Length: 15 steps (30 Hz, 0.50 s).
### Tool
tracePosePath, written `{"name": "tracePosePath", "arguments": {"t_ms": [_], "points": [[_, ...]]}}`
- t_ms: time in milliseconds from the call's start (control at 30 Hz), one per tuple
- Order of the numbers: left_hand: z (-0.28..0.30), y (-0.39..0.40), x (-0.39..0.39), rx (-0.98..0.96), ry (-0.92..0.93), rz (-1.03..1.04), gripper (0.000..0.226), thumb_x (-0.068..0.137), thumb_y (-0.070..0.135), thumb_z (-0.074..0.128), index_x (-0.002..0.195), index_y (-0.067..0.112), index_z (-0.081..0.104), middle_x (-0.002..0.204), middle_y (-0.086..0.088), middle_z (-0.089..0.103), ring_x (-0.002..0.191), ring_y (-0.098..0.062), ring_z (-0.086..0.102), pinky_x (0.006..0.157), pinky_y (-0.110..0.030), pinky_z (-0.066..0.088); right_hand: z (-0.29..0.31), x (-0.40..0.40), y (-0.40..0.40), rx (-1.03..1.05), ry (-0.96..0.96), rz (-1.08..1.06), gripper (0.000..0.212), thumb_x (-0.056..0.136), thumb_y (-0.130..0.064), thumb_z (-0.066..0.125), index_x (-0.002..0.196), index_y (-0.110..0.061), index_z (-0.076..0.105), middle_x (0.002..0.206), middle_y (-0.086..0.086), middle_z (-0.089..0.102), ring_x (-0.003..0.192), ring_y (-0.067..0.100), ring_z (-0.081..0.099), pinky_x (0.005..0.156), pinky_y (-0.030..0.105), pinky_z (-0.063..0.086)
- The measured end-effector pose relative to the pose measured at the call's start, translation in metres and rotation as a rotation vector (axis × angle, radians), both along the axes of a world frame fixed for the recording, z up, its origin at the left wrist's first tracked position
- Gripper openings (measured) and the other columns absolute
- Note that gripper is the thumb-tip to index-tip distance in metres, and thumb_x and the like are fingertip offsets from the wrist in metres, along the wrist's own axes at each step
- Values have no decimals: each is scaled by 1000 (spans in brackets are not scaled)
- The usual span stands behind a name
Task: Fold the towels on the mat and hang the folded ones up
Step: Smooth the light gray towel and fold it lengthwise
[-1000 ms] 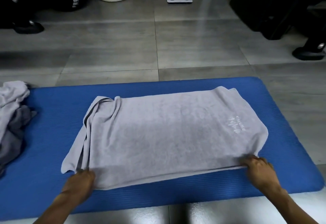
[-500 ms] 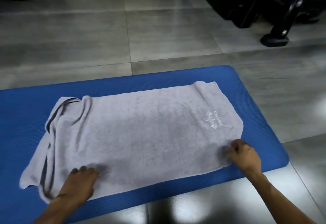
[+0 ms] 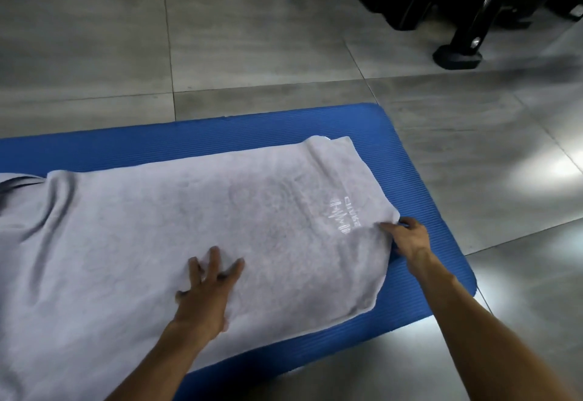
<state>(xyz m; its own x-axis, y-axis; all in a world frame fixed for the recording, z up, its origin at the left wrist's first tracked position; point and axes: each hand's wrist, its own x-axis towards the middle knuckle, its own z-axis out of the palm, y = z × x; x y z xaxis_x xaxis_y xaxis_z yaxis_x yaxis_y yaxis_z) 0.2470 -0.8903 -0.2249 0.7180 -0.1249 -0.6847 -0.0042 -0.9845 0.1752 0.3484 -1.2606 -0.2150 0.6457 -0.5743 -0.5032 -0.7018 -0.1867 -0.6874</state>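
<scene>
Towel (image 3: 176, 230): grey, spread flat on the blue mat (image 3: 419, 186), filling centre and left of frame.
Left hand (image 3: 206, 290): I've slid it from the near-left corner to mid-towel; fingers spread flat, pressing.
Right hand (image 3: 410, 236): moved up the right edge; fingers curled, pinching it beside the logo.
Meaning: I read this as anchor set, next fold ready; nothing hung yet.

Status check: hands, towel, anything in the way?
Left hand flat on grey terry towel. Right hand pinching its right edge. Towel on blue foam mat; nothing blocking.
</scene>
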Motion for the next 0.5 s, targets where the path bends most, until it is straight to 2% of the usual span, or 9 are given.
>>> {"name": "tracePosePath", "arguments": {"t_ms": [67,167,267,333,367,433,500], "points": [[-1,-1,1,-19,27,13,104,88,28,68,147,44,-16,150,-3,-42,140,-39,-29,112,-62,18,0,3,-4,-3,-51,5,24,74,-21,81,82,-12,61,71,1,58,63,17,52,56,29,45],[-2,1,4,-32,52,21,106,87,28,69,147,45,-16,148,-2,-45,140,-40,-30,111,-63,19,1,10,-11,6,-174,74,36,79,-15,76,59,-15,46,51,-4,44,48,12,38,44,23,35],[-4,2,4,-25,49,4,107,86,31,70,146,47,-18,146,-2,-48,139,-41,-31,109,-63,23,7,17,-24,92,-245,88,43,79,-12,76,57,-21,40,51,-7,41,49,10,37,45,23,33],[-4,1,6,-16,41,-12,108,85,34,70,145,46,-19,146,-3,-47,139,-43,-29,107,-61,28,6,24,-37,89,-166,97,41,80,-13,77,60,-22,43,55,-7,46,50,9,43,46,21,37],[-2,1,7,-9,36,-17,108,85,36,70,145,45,-20,146,-4,-47,140,-44,-28,106,-60,31,4,27,-44,0,-100,137,37,80,-15,77,62,-20,46,58,-5,50,52,10,46,47,21,39],[-1,0,7,8,20,-33,110,84,38,70,145,44,-21,145,-6,-48,140,-45,-25,105,-57,35,1,29,-59,-397,152,389,23,83,-28,73,72,-14,59,74,5,64,68,22,59,59,27,44],[0,-1,7,14,18,-34,112,83,39,71,145,44,-22,145,-6,-48,140,-46,-25,105,-57,36,5,31,-63,-764,364,588,26,85,-36,62,94,-12,65,99,16,69,91,34,65,74,34,50]]}}
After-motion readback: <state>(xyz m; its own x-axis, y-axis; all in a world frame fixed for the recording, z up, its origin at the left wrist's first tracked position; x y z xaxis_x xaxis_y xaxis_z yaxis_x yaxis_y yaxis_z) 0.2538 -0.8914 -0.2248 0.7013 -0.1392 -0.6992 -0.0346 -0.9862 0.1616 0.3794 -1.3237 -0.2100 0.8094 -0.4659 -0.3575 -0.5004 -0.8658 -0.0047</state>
